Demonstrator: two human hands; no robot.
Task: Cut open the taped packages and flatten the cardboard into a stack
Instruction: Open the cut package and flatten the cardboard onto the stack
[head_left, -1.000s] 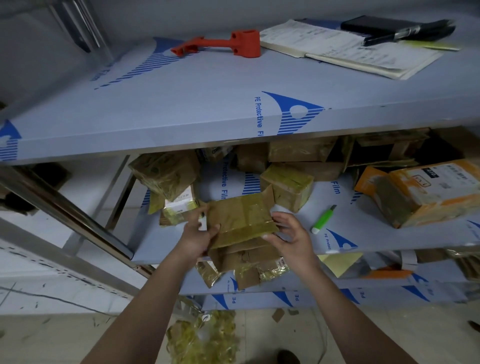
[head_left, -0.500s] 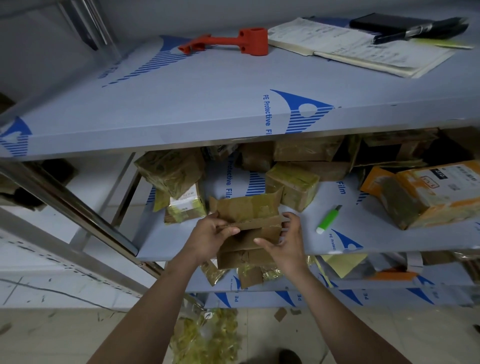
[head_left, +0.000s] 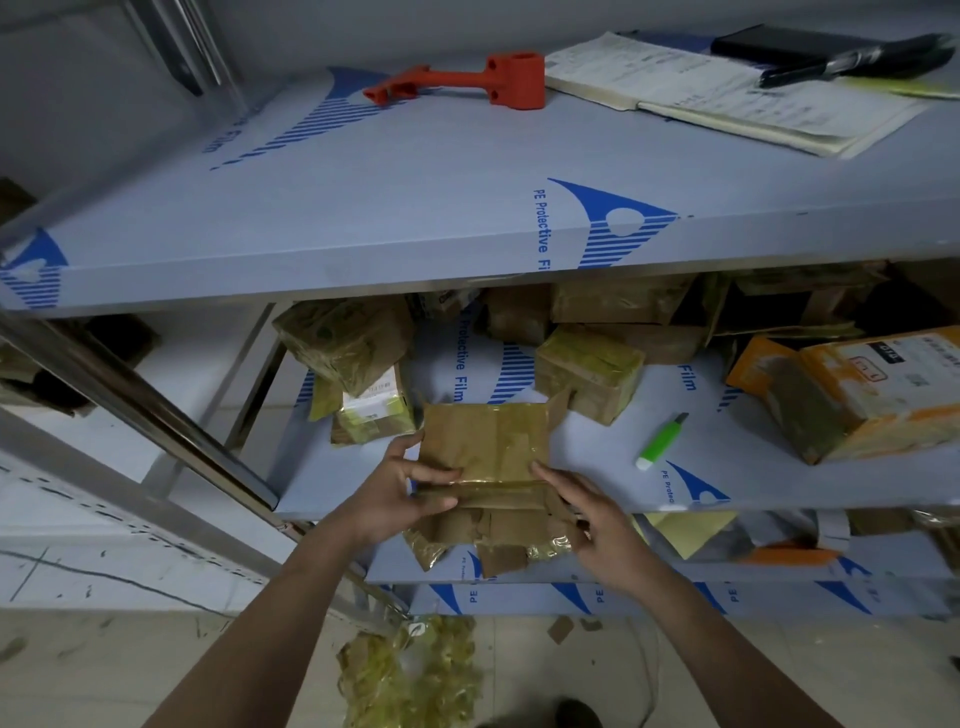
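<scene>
Both hands hold a flattened cardboard box at the middle shelf edge: left hand pinches its 9 o'clock side, right hand its 4 o'clock corner. A green utility knife lies at 3 o'clock.

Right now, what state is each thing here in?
Cardboard piece: opened, being flattened, tape on it.
Left hand: grips its left edge.
Right hand: holds its right side.
Green cutter: lying unused on shelf.
Yellow-taped package: sealed.
Notebook: lying open.
</scene>
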